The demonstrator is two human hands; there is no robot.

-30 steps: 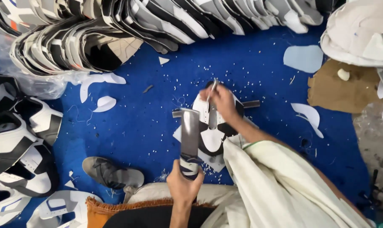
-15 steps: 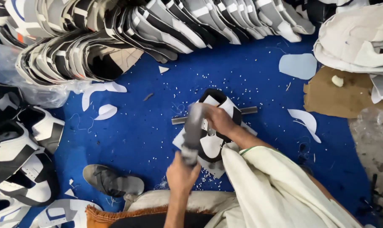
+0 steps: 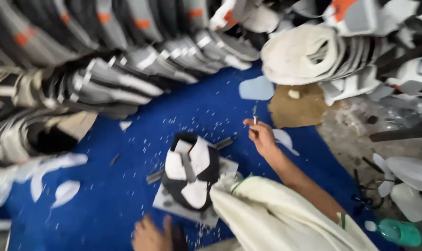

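right hand (image 3: 262,137): fingers pinching small thin tool (image 3: 254,113), raised off work | left hand (image 3: 150,234): blurred, fingers' state unclear | black-and-white shoe upper (image 3: 191,171): lies on blue floor (image 3: 104,204), trimmed scraps around it; stacks of uppers (image 3: 127,79) wait

Open blue mat (image 3: 127,186) btwn shoe-upper stacks (image 3: 104,79).

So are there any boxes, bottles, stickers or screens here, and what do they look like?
Green plastic bottle: lying at the bottom right corner, white cap end, see-through green body.
Clear plastic wrap: crumpled at right, on the floor.
No signs, screens or readable stickers show.
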